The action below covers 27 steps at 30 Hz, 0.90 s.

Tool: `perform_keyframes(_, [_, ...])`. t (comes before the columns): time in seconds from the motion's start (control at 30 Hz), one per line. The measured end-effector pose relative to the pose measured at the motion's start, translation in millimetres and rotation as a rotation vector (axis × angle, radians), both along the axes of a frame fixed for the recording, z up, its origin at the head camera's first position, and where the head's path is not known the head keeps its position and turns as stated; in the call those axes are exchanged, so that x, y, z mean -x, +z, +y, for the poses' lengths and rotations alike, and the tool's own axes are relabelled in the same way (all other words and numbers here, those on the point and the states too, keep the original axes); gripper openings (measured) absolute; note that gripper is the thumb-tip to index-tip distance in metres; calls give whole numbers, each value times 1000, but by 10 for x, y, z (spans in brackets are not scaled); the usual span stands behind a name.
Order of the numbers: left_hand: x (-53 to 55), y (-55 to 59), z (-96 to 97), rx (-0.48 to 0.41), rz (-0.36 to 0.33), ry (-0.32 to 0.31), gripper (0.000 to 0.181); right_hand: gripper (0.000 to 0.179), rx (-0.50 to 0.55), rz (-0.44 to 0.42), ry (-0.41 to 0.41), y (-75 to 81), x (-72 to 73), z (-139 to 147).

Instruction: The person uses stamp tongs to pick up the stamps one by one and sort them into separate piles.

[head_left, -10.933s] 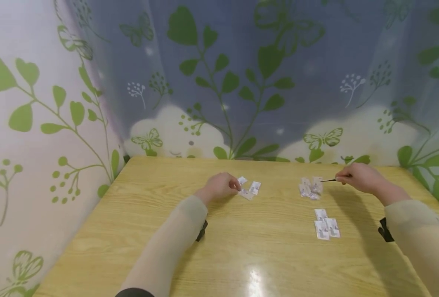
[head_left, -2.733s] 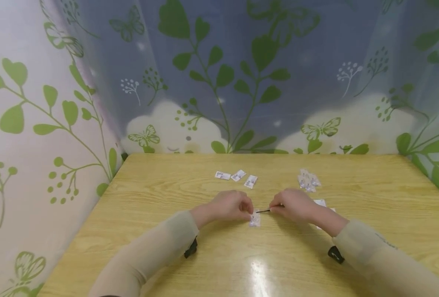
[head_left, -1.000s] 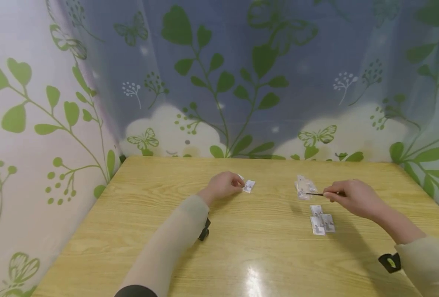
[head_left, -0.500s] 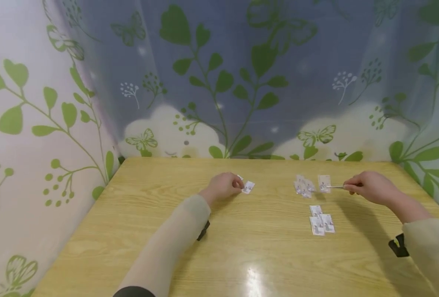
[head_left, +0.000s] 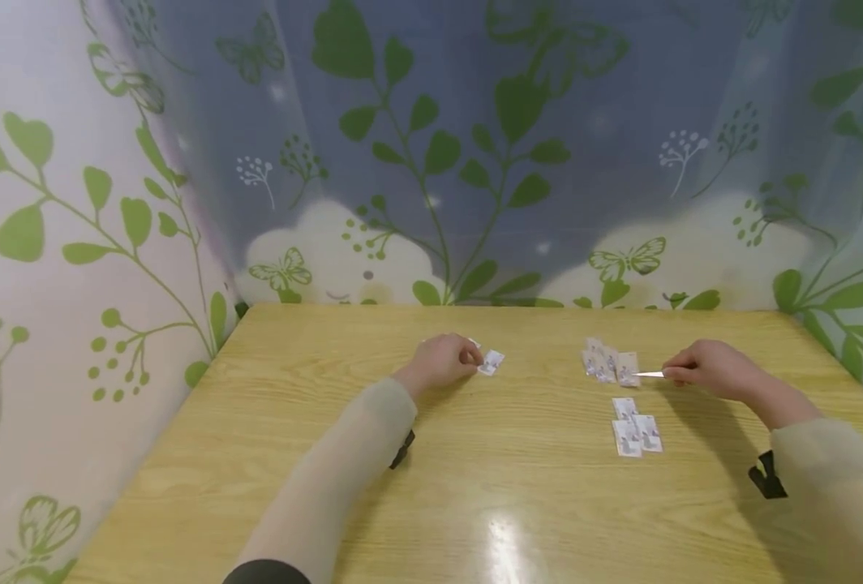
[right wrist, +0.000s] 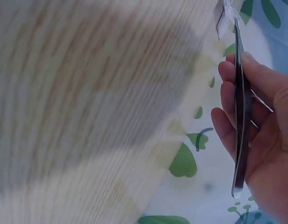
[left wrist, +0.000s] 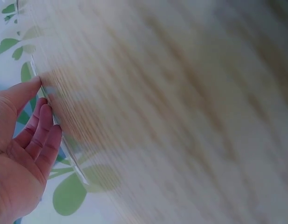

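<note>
My right hand (head_left: 716, 369) pinches metal tweezers (right wrist: 241, 107) between thumb and fingers. The tweezers' tips meet a small, pale printed packet (head_left: 627, 370) at the right side of a loose pile of similar clear-looking packets (head_left: 598, 362). Crinkled, shiny film shows at the tips in the right wrist view. On the left, my left hand (head_left: 442, 361) rests at the far part of the table beside a small white printed card (head_left: 491, 362); its fingers cover whatever lies beneath them. Relaxed fingers, apart from the thumb, appear in the left wrist view.
Several white printed cards (head_left: 636, 428) lie overlapping in front of the pile. The wooden table (head_left: 329, 349) ends at a curtain (head_left: 431, 203) with leaf prints, and a similar cloth (head_left: 96, 284) hangs along the left side.
Earlier, both hands worked over a packet near the middle front. They then parted. In the last half second the tweezers carried the packet slightly left, against the pile; the left hand stayed put.
</note>
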<state>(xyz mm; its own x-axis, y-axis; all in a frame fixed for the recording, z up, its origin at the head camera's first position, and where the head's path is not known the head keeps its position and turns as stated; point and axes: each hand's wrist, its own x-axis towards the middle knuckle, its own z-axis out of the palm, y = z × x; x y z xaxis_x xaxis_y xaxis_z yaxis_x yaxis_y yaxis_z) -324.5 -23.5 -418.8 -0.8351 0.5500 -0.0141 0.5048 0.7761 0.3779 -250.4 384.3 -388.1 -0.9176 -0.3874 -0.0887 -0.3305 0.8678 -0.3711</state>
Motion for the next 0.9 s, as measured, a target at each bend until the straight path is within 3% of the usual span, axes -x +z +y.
perform_keyframes(0.43, [27,-58,7,2,26,-1,14,18,-25,7,21,-12,72,-14])
perform_keyframes(0.9, [44,-51,4,-3,25,-6,14,25,-80,15,-58,98,-13,46])
